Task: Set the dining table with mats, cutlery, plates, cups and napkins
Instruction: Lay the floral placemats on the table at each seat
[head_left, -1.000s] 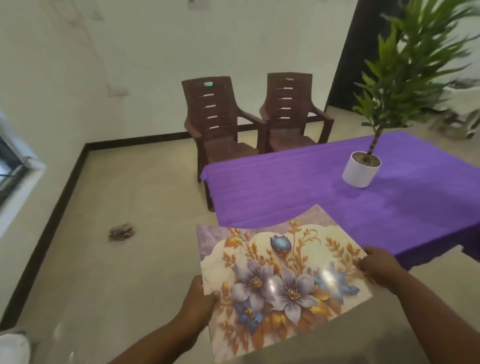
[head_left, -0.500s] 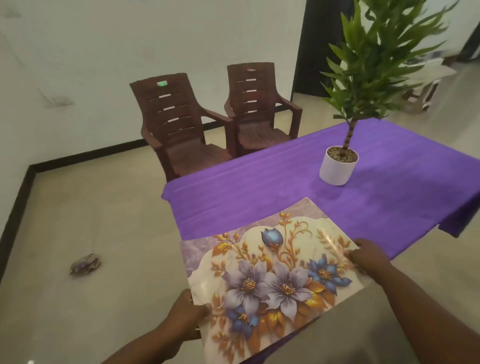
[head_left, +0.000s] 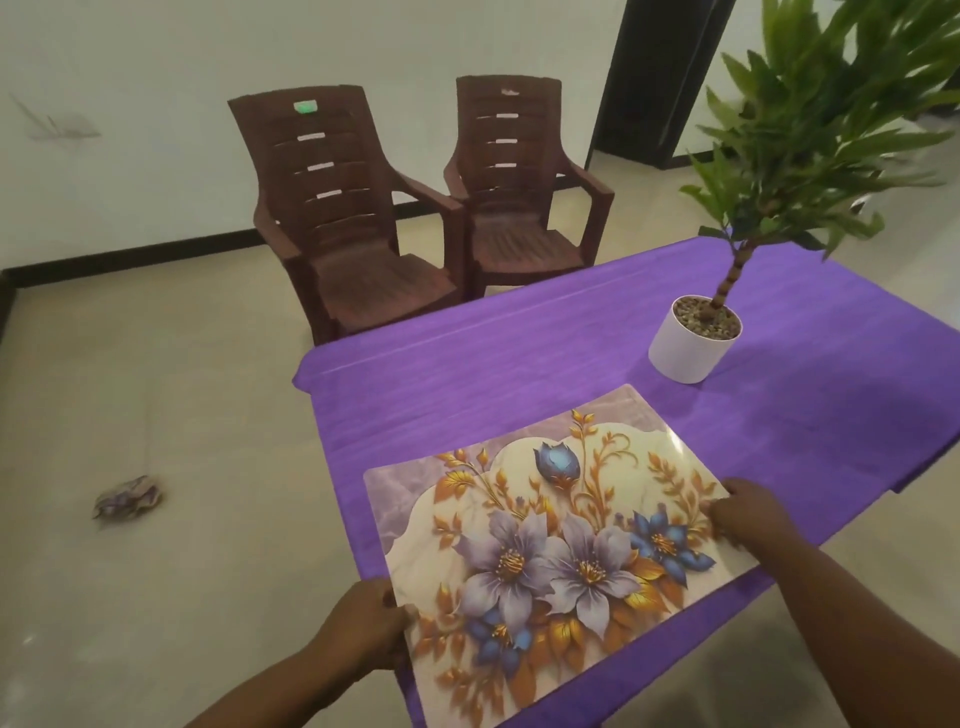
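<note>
A glossy floral mat with purple and blue flowers and gold leaves is held over the near corner of the table with its purple cloth. My left hand grips the mat's near left edge. My right hand grips its right edge. The mat lies flat or nearly flat over the cloth; whether it touches the table I cannot tell. No cutlery, plates, cups or napkins are in view.
A potted plant in a white pot stands on the table just beyond the mat. Two brown plastic chairs stand past the table's far end. A crumpled wrapper lies on the floor at left. A dark doorway is behind.
I have stepped closer to the table. The mat, held in both hands, has moved from in front of the table edge to over the table's near corner.
</note>
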